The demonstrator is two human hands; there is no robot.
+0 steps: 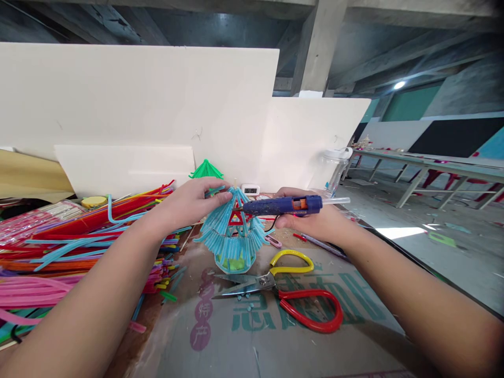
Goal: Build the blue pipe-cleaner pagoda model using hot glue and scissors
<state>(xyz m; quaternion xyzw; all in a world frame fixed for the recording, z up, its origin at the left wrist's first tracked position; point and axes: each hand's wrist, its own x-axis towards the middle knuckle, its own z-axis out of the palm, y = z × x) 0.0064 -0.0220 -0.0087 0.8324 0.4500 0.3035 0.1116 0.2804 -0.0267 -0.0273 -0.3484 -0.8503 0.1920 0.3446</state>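
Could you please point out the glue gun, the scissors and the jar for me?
Glue gun point(281, 206): head view, on its dark blue body.
Scissors point(265, 281): head view, on the metal by the pivot.
Jar point(333, 169): head view, on its clear side.

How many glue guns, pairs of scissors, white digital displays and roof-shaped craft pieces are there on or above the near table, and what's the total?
Glue gun: 1
Pair of scissors: 1
White digital display: 1
Roof-shaped craft pieces: 2 (blue model, green piece behind it)
Total: 5
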